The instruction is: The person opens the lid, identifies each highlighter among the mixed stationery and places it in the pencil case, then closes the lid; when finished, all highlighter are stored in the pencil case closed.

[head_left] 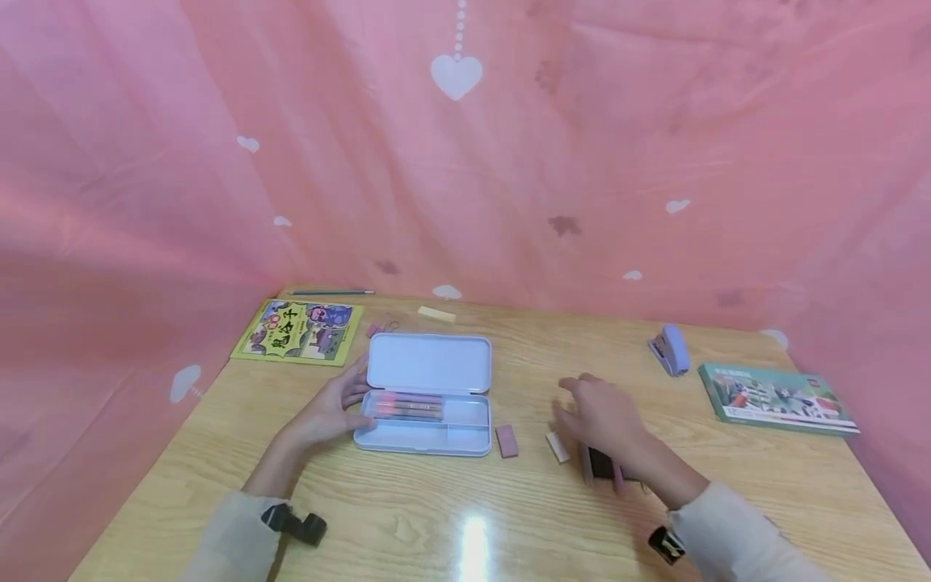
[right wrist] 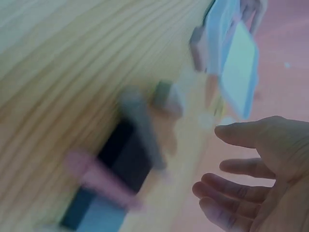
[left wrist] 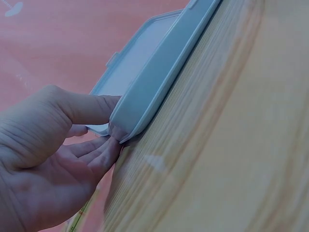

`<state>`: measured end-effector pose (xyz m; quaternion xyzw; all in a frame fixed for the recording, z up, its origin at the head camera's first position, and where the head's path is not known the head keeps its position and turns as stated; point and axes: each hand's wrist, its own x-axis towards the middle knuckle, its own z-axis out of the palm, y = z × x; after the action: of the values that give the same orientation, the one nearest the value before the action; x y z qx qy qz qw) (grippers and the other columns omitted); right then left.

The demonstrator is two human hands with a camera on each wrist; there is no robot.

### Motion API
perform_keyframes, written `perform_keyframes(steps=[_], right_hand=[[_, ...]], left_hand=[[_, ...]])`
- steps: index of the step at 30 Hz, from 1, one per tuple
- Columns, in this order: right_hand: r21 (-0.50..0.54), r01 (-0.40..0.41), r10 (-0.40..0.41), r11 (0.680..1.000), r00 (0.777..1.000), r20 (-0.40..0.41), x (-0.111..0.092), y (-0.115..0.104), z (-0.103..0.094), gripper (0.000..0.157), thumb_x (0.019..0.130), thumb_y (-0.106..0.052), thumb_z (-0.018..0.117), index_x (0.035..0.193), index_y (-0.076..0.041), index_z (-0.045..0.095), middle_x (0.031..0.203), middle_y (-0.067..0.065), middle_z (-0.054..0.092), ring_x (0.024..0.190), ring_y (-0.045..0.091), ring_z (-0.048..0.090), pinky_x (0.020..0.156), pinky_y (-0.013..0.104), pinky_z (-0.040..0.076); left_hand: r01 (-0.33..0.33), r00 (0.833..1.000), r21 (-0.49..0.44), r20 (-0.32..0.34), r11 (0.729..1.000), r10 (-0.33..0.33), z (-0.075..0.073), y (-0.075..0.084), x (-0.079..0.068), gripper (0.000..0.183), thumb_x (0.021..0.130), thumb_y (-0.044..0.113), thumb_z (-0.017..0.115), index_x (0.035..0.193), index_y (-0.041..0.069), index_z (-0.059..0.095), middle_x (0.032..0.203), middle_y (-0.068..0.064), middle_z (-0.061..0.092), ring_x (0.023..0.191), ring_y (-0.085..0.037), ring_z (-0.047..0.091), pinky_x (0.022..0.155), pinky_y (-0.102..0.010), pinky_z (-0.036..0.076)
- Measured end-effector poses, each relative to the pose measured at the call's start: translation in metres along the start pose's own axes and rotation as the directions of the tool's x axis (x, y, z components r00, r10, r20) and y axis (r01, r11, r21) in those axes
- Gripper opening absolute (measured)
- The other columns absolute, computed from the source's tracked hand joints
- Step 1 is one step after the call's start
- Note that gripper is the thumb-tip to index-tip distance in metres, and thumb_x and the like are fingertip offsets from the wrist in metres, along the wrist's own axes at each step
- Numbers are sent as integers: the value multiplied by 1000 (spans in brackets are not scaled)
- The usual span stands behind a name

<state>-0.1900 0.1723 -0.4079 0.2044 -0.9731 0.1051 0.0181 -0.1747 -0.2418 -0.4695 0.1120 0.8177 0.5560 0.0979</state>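
Note:
A pale blue pencil case lies with its lid folded back, and several pens fill its upper left compartment. My left hand grips the case's left end, thumb on the near side and fingers at the outer wall, as the left wrist view shows. My right hand is above the table with loosely spread fingers and holds nothing. Below it lie a dark flat rectangular thing, a grey slim thing and a pink slim thing, all blurred. A white eraser and a pink eraser lie between hand and case.
At the back left lie a yellow comic-style book and a pencil. Behind the case are a yellow strip and a small pink item. A purple stapler and a green box sit at right; pink cloth hangs behind.

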Motion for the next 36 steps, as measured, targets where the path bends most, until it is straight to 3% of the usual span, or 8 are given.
perform_keyframes(steps=[2, 5, 8, 11, 18, 25, 31, 36], right_hand=[[-2, -19, 19, 1000, 1000, -20, -5, 10, -1, 33, 84, -23, 65, 106, 1, 68, 93, 17, 67, 47, 10, 42, 35, 22, 32], [-4, -52, 51, 999, 998, -37, -13, 18, 2, 19, 84, -21, 64, 76, -4, 67, 61, 4, 58, 45, 9, 38, 36, 21, 29], [9, -96, 96, 995, 995, -21, -19, 23, 10, 32, 84, -22, 65, 56, -14, 51, 48, -7, 32, 43, 9, 33, 36, 21, 24], [30, -136, 136, 990, 991, -10, -21, 25, 18, 39, 83, -22, 65, 52, -16, 41, 49, -8, 28, 44, 9, 31, 37, 21, 21], [111, -184, 180, 977, 983, 47, -16, 19, 20, 22, 79, -21, 63, 61, -12, 54, 50, -5, 36, 45, 10, 35, 37, 22, 25], [241, -68, 74, 968, 997, -18, -11, 14, -14, 22, 83, -15, 63, 96, 2, 66, 55, -2, 58, 38, 7, 44, 33, 21, 35], [221, -39, 40, 974, 999, 0, -1, 10, -30, 23, 85, -16, 60, 103, -2, 65, 60, -2, 61, 37, 8, 42, 35, 22, 33], [234, 23, -30, 972, 999, 28, 18, -14, -28, 24, 83, -15, 62, 105, -5, 65, 67, -1, 65, 41, 7, 46, 38, 22, 38]], left_hand=[[-10, 1000, 3, 6, 1000, 10, -1, 0, 0, 106, 73, 1, 76, 153, 22, 9, 144, -15, 40, 128, -33, 43, 110, -40, 36], [-19, 1000, -6, 12, 1000, 19, -1, 0, -1, 106, 73, 1, 76, 153, 21, 9, 143, -15, 40, 128, -33, 44, 110, -41, 36], [-36, 999, -12, 20, 999, 37, 0, 0, -1, 107, 73, 3, 77, 153, 23, 9, 141, -16, 43, 128, -34, 44, 110, -45, 35], [-52, 998, -26, 25, 998, 52, 0, 0, -2, 107, 72, 5, 78, 152, 24, 9, 142, -16, 42, 129, -36, 42, 111, -49, 33], [-15, 1000, -22, 15, 1000, 15, 0, -1, -2, 110, 70, 0, 77, 153, 21, 7, 140, -19, 43, 128, -35, 44, 111, -44, 34], [14, 1000, -12, 2, 1000, -14, 0, 0, -5, 108, 71, 2, 77, 153, 23, 8, 144, -14, 40, 128, -32, 43, 110, -42, 36], [1, 1000, -12, -3, 1000, -1, 1, -3, -3, 109, 71, 4, 77, 153, 25, 9, 143, -11, 41, 128, -31, 44, 110, -41, 36], [-15, 1000, -28, -1, 999, 15, 0, -1, 0, 109, 70, 4, 78, 152, 26, 9, 145, -12, 39, 129, -31, 43, 111, -43, 34]])
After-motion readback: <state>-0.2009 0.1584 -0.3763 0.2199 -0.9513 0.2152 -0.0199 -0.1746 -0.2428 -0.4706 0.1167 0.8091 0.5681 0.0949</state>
